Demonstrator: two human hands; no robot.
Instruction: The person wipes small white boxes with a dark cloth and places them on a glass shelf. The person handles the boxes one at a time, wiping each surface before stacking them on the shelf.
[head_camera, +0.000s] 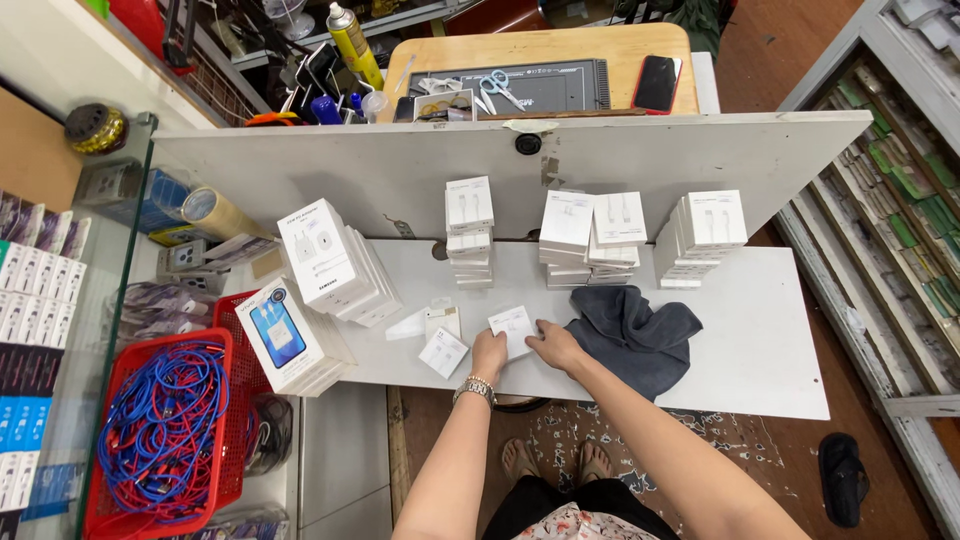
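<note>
Small flat white cardboard box (514, 328) lying on white bench (760, 340), near front edge, just left of crumpled dark grey cloth (632, 335). Left hand (489, 354) with metal wristwatch (476, 389) touching box's lower left corner, fingers curled onto it; right hand (555, 345) pinching box's right edge, thumb and fingers closed on it. Probably light, stiff, thin-walled; smooth printed card, likely a bit slippery, corners easy to dent. Best held by two opposite long edges or lifted from a corner, no squeezing on flat face. Second small white box (443, 352) just beside left hand, tilted; opened white sleeve and paper scraps (428, 322) behind it, near. Cloth touching or nearly touching right hand, could snag or drag. Leaning rows of larger white charger boxes (335, 265) and blue-pictured white boxes (290, 338) at left, well clear. Three stacks of similar small white boxes (590, 240) at back against white panel, apart from hands. Red plastic basket of blue and red cables (165, 430) far left, off bench. Nothing directly blocking a lift upward.
</note>
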